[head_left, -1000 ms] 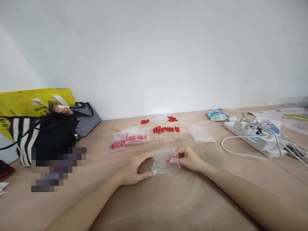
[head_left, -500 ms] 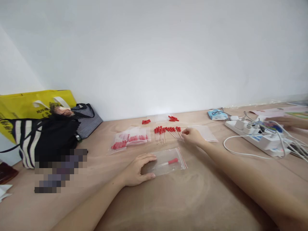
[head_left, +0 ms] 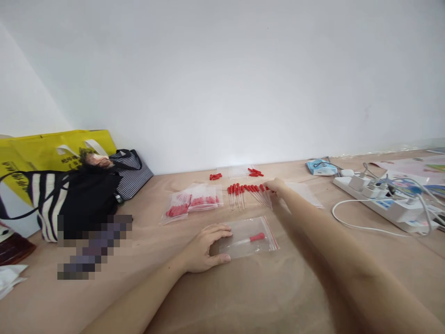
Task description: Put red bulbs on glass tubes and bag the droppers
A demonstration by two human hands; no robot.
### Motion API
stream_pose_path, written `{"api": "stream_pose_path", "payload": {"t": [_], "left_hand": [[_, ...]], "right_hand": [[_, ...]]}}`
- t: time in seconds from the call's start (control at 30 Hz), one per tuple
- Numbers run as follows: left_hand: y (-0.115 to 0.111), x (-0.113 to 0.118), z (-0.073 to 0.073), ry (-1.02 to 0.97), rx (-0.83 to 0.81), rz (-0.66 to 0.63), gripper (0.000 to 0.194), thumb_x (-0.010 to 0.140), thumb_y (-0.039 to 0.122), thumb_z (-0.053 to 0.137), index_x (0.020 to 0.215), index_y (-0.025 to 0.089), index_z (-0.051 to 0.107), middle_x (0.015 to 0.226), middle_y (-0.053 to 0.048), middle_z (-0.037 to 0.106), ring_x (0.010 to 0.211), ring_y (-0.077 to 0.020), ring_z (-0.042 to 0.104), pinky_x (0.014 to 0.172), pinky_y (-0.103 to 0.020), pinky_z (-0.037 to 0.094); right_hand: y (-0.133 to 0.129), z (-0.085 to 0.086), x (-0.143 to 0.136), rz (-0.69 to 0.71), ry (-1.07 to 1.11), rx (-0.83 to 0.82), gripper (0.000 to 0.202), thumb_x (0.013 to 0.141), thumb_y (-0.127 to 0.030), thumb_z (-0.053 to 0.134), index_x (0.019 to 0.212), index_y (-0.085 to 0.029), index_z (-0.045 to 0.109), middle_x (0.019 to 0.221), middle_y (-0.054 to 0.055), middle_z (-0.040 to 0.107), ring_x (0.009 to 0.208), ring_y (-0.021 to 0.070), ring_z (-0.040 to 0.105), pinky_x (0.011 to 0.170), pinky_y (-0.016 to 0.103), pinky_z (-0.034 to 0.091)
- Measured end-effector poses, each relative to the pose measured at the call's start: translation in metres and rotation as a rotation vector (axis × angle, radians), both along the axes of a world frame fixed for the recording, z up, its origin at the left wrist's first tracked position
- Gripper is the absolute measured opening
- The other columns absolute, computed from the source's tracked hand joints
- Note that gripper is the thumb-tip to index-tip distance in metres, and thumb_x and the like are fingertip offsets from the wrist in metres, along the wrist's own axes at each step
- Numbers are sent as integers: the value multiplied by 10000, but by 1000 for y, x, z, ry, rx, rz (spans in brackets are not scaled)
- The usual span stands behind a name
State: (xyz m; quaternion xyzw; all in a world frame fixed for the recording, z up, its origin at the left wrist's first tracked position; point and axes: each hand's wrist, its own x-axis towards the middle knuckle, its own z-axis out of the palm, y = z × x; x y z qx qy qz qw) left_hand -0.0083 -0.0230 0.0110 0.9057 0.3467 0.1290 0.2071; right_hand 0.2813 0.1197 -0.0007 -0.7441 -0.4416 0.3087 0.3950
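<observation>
My left hand (head_left: pixel 207 248) rests on the left end of a clear zip bag (head_left: pixel 239 227), thumb and fingers spread apart. Inside the bag lies one dropper (head_left: pixel 257 237) with a red rubber bulb and a thin clear stem. Beyond it, a row of droppers (head_left: pixel 238 189) lies side by side, bulbs toward the wall. At the right end of this row, my right hand (head_left: pixel 277 186) has its fingers closed at a red bulb; the fingertips are partly hidden.
Filled bags of red-bulbed droppers (head_left: pixel 178 209) overlap left of the row. Loose red bulbs (head_left: pixel 215 176) lie near the wall. A white power strip (head_left: pixel 385 204) with cables and a blue face mask (head_left: pixel 321 167) are at right. A black bag (head_left: pixel 79 199) stands left.
My right hand has reached slightly farther in at the row's right end. My left hand stays on the bag. Another person's hand at far right has left view, and the camera has shifted slightly.
</observation>
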Motion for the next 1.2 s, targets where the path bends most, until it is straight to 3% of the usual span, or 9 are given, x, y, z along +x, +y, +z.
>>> {"api": "stream_pose_path", "payload": {"t": [0.13,0.27,0.5,0.63,0.73,0.87,1.07,1.2], "left_hand": [[0,0,0,-10,-7,1,477,727,437,574,1148,225,497,1250,-58,477,1172,-241,395,983,-409,307],[2,-1,-2,-5,0,-5,484,737,446,559,1166,238,477,1258,-48,468,1179,-240,383,986,-410,302],[3,-2,-4,21,-5,7,541,743,463,547,1220,244,414,1280,-50,441,1193,-246,360,989,-409,294],[2,-3,-4,35,-24,38,594,745,472,540,1259,236,357,1317,-63,392,1198,-251,349,991,-413,292],[1,-4,-4,30,-25,39,595,751,468,535,1269,249,339,1325,-54,381,1199,-248,349,991,-412,295],[2,-3,-5,24,-17,34,600,753,482,526,1272,251,336,1321,-57,386,1199,-254,348,991,-415,294],[2,-3,-5,41,-11,38,592,755,485,520,1264,233,351,1317,-64,391,1201,-248,347,994,-412,291],[1,-2,-4,33,1,33,564,756,474,522,1248,239,380,1301,-57,415,1200,-252,350,995,-416,289]], "right_hand": [[-31,8,14,8,182,185,123,711,-246,532,799,-163,508,558,-13,502,404,58,411,372,182,344],[-76,1,21,-2,315,310,138,750,-285,483,852,-203,441,608,-27,493,451,65,458,418,183,416],[-118,-22,-3,-7,710,336,180,701,-285,567,765,-222,410,598,-22,502,475,96,515,449,229,481],[-130,-22,-20,163,897,244,234,649,-235,629,764,-214,427,645,-12,553,582,123,598,584,268,523],[-139,-20,-25,364,824,157,299,615,-280,675,791,-201,446,614,-33,564,485,107,575,471,237,489],[-143,-20,-28,534,548,67,344,595,-408,675,749,-178,471,434,-82,491,292,53,412,293,168,309],[-144,-20,-30,669,322,54,315,604,-444,640,566,-148,540,418,-60,455,329,39,382,324,171,288],[-131,-12,-16,756,216,-18,264,616,-389,632,541,-147,560,394,-62,434,319,35,344,325,171,244]]}}
